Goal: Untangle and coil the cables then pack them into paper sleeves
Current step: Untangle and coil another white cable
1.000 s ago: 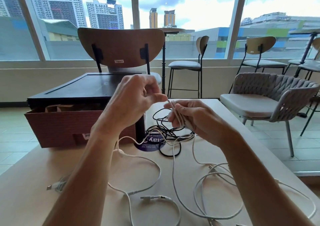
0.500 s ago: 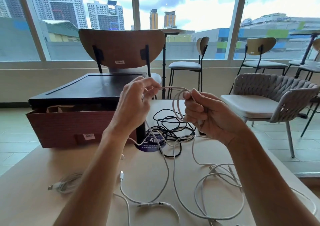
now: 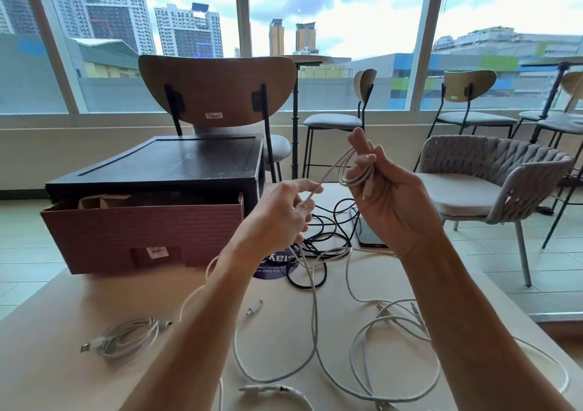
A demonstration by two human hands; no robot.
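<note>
Partly done | right hand (image 3: 391, 202) grips small white coil (image 3: 353, 170), raised right of the box (image 3: 142, 230) | left hand (image 3: 280, 218) pinches its trailing strand | one finished coil (image 3: 126, 336) lies before the box | loose white cables (image 3: 388, 312) and black tangle (image 3: 325, 237) right of box await | no cable sleeved yet

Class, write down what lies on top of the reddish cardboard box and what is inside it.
A black rimmed tray lies on the box, covering most of its opening. In the gap beneath, brown paper edges show; the rest of the inside is covered.
</note>
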